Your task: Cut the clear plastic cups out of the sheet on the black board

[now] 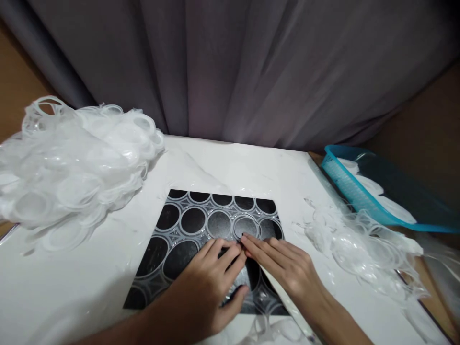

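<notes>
white tabletop (251, 167), grey curtain (251, 62) along its far edge; large heap of clear plastic rings (72, 158) at far left, blue basket (388, 191) off the right edge, smaller ring pile (359, 244) beside it. clear sheet of punched circles (212, 225) on a dark panel at centre, long axis running near to far, bare white margin on both sides. left hand (204, 287) and right hand (283, 268) lie flat on the sheet, unclenched, fingertips meeting at one circle.

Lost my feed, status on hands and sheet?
Both hands, left and right, flat on clear ringed sheet, fingertips meeting. Holding nothing. Plastic heaps either side, none in between.
</notes>
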Available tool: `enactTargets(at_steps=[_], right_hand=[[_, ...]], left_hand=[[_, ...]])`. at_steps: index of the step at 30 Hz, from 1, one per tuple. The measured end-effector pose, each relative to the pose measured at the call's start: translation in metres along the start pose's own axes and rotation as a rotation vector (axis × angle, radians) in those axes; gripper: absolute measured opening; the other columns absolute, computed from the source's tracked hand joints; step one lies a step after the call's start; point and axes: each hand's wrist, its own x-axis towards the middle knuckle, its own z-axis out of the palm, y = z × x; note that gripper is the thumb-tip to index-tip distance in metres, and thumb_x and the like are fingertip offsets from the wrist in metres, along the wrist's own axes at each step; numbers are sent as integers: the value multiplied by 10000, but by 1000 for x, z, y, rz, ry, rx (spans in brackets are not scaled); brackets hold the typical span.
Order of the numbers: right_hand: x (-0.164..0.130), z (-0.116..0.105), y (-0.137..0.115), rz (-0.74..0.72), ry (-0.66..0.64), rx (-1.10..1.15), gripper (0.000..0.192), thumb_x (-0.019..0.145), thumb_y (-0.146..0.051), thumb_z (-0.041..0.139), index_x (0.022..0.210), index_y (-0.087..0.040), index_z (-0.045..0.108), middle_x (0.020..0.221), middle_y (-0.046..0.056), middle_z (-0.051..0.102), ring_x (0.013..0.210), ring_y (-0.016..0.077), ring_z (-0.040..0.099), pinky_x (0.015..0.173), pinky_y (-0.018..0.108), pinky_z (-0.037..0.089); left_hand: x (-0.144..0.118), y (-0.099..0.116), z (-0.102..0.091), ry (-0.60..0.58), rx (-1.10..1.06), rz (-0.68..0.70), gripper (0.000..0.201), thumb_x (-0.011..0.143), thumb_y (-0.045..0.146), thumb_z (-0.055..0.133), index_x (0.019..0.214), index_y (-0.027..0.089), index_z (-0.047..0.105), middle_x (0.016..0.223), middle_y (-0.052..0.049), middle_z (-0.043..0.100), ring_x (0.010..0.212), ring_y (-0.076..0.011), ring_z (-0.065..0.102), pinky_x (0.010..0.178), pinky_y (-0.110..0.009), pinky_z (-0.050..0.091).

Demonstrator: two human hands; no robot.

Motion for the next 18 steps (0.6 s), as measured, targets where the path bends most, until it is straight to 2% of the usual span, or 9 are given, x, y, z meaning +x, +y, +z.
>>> enactTargets(at_steps=[1, 5, 7, 10, 12, 16, 18], right_hand=[[3, 0, 0, 2, 1, -19, 614, 1087, -88, 372, 1677, -183, 228, 1452, 88, 632, 1105, 241, 714, 810, 421, 607], [15, 1, 2, 30, 23, -74, 445, 1083, -118, 420, 1522, -115, 497, 1334, 116, 705, 1008, 258, 718, 775, 430, 581], [19, 4, 5, 45, 36, -39, 417, 1071, -125, 475, 1484, -117, 536, 1315, 113, 714, 1006, 252, 713, 791, 427, 568], [20, 5, 10, 64, 62, 162, 413, 1056, -105, 505, 1458, -178, 565, 1332, 81, 710, 1102, 225, 701, 904, 430, 540], [20, 3, 12, 127, 96, 342, 372, 1052, -109, 525, 1386, -233, 631, 1321, 52, 718, 1108, 199, 700, 946, 422, 521], [21, 1, 12, 350, 189, 579, 258, 1034, -214, 625, 1247, -296, 745, 1201, 34, 767, 963, 198, 708, 862, 414, 538], [21, 1, 11, 385, 203, 625, 242, 1028, -240, 635, 1225, -297, 764, 1181, 44, 772, 945, 214, 704, 846, 425, 548]], left_hand=[[-1, 0, 1, 11, 0, 3, 467, 993, 290, 567, 1415, 92, 540, 1346, -119, 602, 1227, -301, 519, 1093, -525, 491], [-1, -1, 3, 74, -4, 4, 507, 968, 261, 575, 1432, 62, 525, 1336, -134, 601, 1248, -310, 497, 1081, -511, 496], [0, -1, 3, 77, -3, 4, 504, 965, 261, 571, 1422, 53, 527, 1316, -137, 604, 1230, -312, 497, 1063, -511, 505], [2, -1, 3, 42, 5, -9, 520, 969, 296, 579, 1430, 64, 519, 1279, -129, 604, 1191, -313, 498, 1037, -524, 514], [2, -1, 2, 4, 5, -23, 553, 972, 315, 583, 1460, 72, 493, 1281, -124, 594, 1183, -309, 490, 1041, -527, 508], [1, -2, 3, -47, 19, -26, 586, 991, 343, 564, 1496, 69, 451, 1340, -128, 570, 1227, -316, 467, 1079, -536, 478], [2, -2, 3, -47, 26, -26, 584, 994, 342, 560, 1500, 75, 446, 1351, -126, 569, 1231, -317, 465, 1078, -536, 477]])
